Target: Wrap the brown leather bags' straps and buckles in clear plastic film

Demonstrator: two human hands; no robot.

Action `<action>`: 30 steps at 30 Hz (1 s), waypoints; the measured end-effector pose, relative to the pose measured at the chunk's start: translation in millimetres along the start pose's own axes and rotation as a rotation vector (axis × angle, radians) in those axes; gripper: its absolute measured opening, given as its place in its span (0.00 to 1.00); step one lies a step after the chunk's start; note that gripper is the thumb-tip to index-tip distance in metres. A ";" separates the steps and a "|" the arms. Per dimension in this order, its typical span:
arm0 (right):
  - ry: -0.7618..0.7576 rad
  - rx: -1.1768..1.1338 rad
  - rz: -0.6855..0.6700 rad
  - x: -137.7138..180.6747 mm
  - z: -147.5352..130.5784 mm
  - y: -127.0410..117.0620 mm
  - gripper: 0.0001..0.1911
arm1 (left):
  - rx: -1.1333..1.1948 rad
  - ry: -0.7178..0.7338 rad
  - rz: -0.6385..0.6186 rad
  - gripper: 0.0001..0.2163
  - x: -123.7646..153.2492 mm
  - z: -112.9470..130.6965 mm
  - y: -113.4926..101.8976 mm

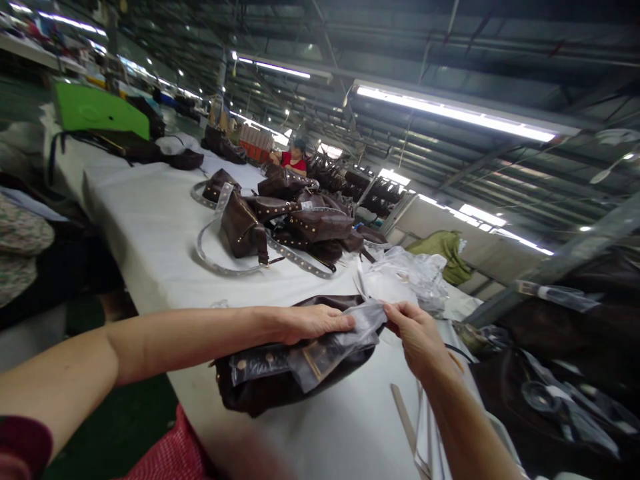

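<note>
A dark brown studded bag [260,390] lies on the white table [155,233] in front of me. Its strap and buckle are wrapped in a clear plastic sleeve [330,350]. My left hand [313,323] lies over the top of the bag, fingers pressed down on the plastic. My right hand [413,330] pinches the far end of the same plastic sleeve between thumb and fingers.
A heap of several brown studded bags [295,223] with plastic-wrapped straps lies farther along the table. Crumpled clear plastic [407,277] sits just beyond my hands. More dark bags [565,373] pile up at the right. A person in red [295,160] sits at the far end. A green case [95,110] stands at the left.
</note>
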State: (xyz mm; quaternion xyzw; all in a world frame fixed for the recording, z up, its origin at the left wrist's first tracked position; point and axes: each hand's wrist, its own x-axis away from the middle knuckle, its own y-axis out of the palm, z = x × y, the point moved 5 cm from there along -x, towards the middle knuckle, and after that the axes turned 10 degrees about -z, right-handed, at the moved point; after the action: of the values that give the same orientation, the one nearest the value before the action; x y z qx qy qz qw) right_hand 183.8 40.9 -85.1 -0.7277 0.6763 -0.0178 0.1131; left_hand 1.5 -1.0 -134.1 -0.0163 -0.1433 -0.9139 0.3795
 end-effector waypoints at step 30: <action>0.089 0.185 -0.140 -15.7 -10.4 4.3 0.20 | -0.025 0.041 0.012 0.15 4.4 10.3 4.6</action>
State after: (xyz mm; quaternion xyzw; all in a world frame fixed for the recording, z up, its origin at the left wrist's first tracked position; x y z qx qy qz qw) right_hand 176.4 54.7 -73.8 -0.7581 0.6236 -0.1203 0.1484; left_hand 0.8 -4.2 -122.5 -0.0030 -0.1240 -0.9134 0.3878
